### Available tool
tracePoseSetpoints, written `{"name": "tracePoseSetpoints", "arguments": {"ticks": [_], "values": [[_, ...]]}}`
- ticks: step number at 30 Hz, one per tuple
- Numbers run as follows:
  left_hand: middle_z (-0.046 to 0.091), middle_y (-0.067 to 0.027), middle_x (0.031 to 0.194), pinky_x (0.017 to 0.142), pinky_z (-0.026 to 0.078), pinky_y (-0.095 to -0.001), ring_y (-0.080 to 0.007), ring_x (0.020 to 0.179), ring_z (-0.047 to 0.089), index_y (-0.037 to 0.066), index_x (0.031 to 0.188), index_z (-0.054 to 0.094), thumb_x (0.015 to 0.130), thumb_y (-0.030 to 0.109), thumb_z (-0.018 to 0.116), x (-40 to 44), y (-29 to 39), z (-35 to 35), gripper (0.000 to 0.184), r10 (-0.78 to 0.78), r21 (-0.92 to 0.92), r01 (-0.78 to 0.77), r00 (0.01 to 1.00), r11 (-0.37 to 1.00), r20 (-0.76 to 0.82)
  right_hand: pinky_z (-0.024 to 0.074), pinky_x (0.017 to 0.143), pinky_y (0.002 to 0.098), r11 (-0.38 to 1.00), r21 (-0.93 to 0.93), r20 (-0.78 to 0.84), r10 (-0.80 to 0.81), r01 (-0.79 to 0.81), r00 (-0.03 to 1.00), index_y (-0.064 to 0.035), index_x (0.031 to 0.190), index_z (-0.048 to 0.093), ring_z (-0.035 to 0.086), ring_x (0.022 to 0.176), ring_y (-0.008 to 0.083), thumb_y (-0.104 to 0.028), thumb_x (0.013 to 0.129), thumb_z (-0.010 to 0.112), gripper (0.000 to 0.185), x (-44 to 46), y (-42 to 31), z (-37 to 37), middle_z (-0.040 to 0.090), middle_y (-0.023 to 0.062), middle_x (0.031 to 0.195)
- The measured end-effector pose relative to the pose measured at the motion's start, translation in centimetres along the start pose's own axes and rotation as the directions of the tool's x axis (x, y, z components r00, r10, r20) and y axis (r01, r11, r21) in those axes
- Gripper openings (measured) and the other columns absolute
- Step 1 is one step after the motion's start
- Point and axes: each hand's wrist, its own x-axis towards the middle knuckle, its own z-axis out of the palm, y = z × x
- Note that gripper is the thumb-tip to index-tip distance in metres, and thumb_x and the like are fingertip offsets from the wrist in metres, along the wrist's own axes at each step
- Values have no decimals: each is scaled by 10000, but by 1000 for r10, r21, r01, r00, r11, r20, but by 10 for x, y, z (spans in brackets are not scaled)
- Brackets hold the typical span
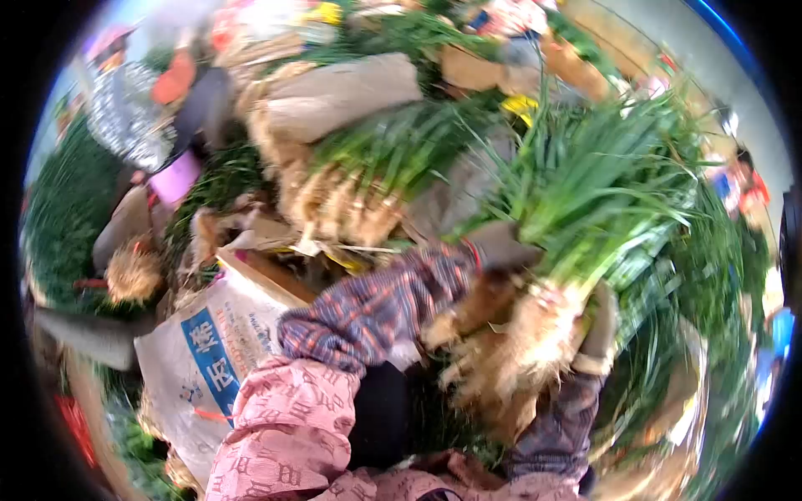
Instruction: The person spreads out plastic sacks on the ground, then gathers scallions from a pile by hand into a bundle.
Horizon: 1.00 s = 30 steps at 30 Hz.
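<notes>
A large bunch of scallions (pixel 576 242) is held up in front of me, its green leaves pointing up and right and its pale, bushy roots hanging down to the left. My left hand (pixel 508 245), in a grey-brown glove, grips the bunch from the left, just above the white stems. From the right side, my gloved right hand (pixel 600 327) holds it lower, beside the stems and roots. The fingers of both hands are partly hidden by the plants, and motion blurs the picture.
More scallions (pixel 359 192) lie in a row ahead, beside a rolled tan sack (pixel 342 96). A printed white sack (pixel 209 359) is at lower left. Another person (pixel 134 108) works at upper left near a purple bucket (pixel 175 179). Heaped greens (pixel 718 275) stand at right.
</notes>
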Motion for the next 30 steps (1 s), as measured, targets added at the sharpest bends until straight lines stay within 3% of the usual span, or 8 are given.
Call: {"name": "tracePoseSetpoints", "arguments": {"ticks": [2, 7, 13, 15, 18, 21, 24, 30], "values": [[682, -189, 874, 759, 508, -407, -291, 770, 662, 51, 1083, 656, 767, 587, 605, 56, -56, 26, 624, -23, 574, 60, 997, 817, -71, 446, 844, 289, 978, -30, 53, 206, -205, 977, -29, 1206, 585, 572, 931, 125, -522, 850, 595, 608, 2, 61, -48, 600, 148, 1176], [622, -265, 1078, 895, 460, -401, -339, 1002, 620, -55, 1120, 604, 785, 670, 533, 44, -64, 13, 802, -102, 472, 150, 987, 869, -127, 186, 1121, 393, 881, 190, 217, 394, -434, 893, -16, 1309, 497, 332, 1337, 240, -446, 849, 642, 646, 19, 83, -70, 462, 122, 1387], [575, -271, 1171, 1010, 399, -398, -361, 1119, 553, -24, 1229, 536, 840, 537, 511, 11, -131, -76, 683, -226, 803, 94, 973, 589, 52, 502, 623, 280, 806, -55, 219, 586, -589, 780, -1, 1082, 639, 610, 680, 159, -337, 846, 672, 412, 12, 53, -132, 655, 87, 840], [607, -225, 1140, 980, 424, -402, -346, 1091, 573, -4, 1239, 527, 822, 414, 538, -34, -79, -81, 591, -182, 605, 391, 908, 694, -378, 516, 631, 246, 827, 159, 380, 452, -539, 807, -7, 1140, 603, 613, 708, 158, -332, 866, 644, 427, -3, 24, -141, 647, 97, 900], [623, -182, 1137, 931, 456, -390, -324, 1058, 593, 15, 1200, 557, 791, 356, 576, -58, -15, -50, 533, 52, 552, 180, 925, 814, -377, 543, 734, 326, 887, -434, 127, 232, -156, 964, 2, 1217, 533, 639, 821, 236, -352, 840, 663, 533, -13, 0, -149, 630, 145, 1061], [507, -201, 1317, 1002, 395, -393, -331, 1199, 503, 51, 1307, 484, 827, 489, 565, -73, 46, 23, 655, -3, 601, 145, 973, 786, -230, 513, 840, 418, 406, -862, 157, -354, 303, 922, -51, 1263, 496, 563, 1054, 267, -349, 804, 688, 579, -45, -31, -115, 552, 176, 1192], [313, -289, 1430, 1125, 235, -411, -390, 1335, 320, -4, 1459, 157, 637, 733, 648, -51, 48, 84, 1208, -35, 385, 65, 996, 921, -85, 112, 1121, 580, -41, -890, 455, -11, 454, 891, -263, 1405, 386, 237, 1377, 326, -442, 822, 621, 653, -76, -1, -78, 273, 82, 1490], [412, -299, 1339, 1026, 398, -390, -375, 1152, 509, -5, 1466, 44, 659, 276, 747, -19, 41, 202, 1106, -195, 332, 272, 949, 903, -248, 28, 1119, 610, 98, -903, 424, 63, 418, 903, -267, 1378, 427, 111, 1431, 253, -171, 892, 470, 496, -74, 41, -128, 156, 28, 1550]]}}
